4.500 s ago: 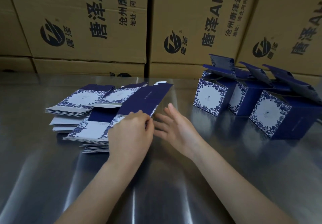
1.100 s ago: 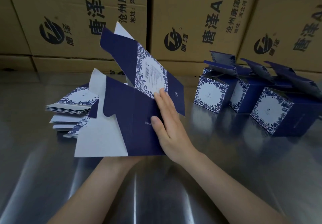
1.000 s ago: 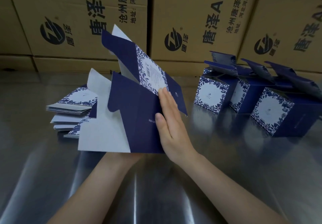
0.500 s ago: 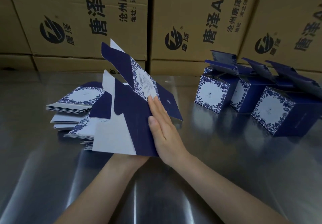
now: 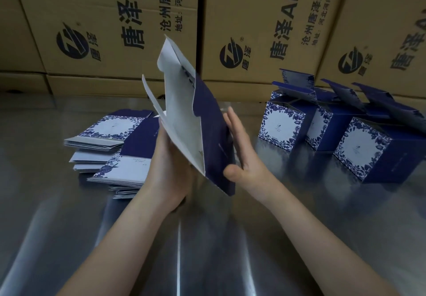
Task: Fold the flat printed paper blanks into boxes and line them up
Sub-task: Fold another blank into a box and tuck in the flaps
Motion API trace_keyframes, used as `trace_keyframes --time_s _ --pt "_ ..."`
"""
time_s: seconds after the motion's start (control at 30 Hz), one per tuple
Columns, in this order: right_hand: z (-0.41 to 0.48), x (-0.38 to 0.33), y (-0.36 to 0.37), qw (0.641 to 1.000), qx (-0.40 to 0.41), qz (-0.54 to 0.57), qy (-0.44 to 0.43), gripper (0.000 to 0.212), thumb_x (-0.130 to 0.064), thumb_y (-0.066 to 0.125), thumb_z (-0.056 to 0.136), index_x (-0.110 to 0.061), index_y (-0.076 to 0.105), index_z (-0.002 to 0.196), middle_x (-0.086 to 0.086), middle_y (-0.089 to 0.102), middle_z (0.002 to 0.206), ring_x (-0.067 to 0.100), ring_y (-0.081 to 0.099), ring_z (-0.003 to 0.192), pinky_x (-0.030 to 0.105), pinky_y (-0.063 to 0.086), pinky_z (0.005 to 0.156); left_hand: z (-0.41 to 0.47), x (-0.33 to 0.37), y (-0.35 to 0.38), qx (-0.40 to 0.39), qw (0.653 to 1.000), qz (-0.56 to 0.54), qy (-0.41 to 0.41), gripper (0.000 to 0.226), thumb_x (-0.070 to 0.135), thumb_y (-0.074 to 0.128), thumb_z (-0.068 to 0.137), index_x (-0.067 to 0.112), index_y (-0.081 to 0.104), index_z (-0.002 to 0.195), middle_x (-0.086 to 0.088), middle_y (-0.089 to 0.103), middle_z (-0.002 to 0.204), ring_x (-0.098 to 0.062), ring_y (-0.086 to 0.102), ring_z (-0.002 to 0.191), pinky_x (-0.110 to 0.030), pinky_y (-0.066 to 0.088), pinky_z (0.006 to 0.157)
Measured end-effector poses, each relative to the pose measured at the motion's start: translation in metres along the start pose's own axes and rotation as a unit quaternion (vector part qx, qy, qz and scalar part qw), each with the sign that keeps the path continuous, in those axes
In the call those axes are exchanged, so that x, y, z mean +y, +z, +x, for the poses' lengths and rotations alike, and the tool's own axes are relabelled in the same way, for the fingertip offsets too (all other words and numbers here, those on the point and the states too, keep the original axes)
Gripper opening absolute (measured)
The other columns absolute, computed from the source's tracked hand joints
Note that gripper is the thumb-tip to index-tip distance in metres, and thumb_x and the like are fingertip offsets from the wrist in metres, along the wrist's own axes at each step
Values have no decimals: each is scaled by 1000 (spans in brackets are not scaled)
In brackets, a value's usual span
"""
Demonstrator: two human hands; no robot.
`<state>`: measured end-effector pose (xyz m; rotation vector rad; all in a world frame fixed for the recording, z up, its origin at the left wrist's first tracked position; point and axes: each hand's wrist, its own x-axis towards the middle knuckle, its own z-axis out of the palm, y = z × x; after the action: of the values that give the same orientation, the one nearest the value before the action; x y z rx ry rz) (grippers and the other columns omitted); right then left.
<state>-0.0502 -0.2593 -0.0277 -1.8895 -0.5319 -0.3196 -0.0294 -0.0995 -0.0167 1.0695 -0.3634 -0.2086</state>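
Right at the far right of the surface (image 5: 230, 245) stands a row of folded boxes, navy with blue floral borders round white panels: the first box (image 5: 282, 126) farthest in, the second box (image 5: 319, 132) touching its right side, and the third box (image 5: 368, 151) nearest the camera, close beside the second. Their top flaps are up and unsealed. What lies inside them cannot be seen from this angle.

Between the hands, held up off the surface near the centre, is the paper blank (image 5: 208, 139), tilted, with its white inner face turned left and its navy outer face turned right. The right hand (image 5: 244, 155) lies flat against the navy panel, fingers straight and together, thumb at the lower edge. The left hand (image 5: 168, 169) is against the white side with its back to the camera. Its fingertips and thumb are hidden by the sheet, so whether it grips or merely presses cannot be told.

Just left of the hands sits a loose stack of flat blanks (image 5: 108, 148), fanned into several layers.

The surface is brushed, reflective metal. Behind it, large brown cardboard cartons (image 5: 103, 19) with black printed characters and a round logo fill the background.
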Motion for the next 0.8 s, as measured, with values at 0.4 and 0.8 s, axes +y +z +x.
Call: trace_keyframes --time_s 0.4,0.8 --pt "0 -1 -23 987 137 -61 -50 111 -80 64 65 -30 18 153 -8 23 159 5 23 146 42 26 120 12 -7 -8 6 996 39 79 44 50 51 93 27 57 131 4 65 130 -13 60 121 -36 44 102" --pt "6 14 -30 974 211 49 -62 60 -33 49 90 -12 39 146 2 50 144 10 47 132 14 40 99 12 -17 -12 25 984 118 134 41 36 60 88 27 59 128 12 67 124 -5 59 121 -22 47 97"
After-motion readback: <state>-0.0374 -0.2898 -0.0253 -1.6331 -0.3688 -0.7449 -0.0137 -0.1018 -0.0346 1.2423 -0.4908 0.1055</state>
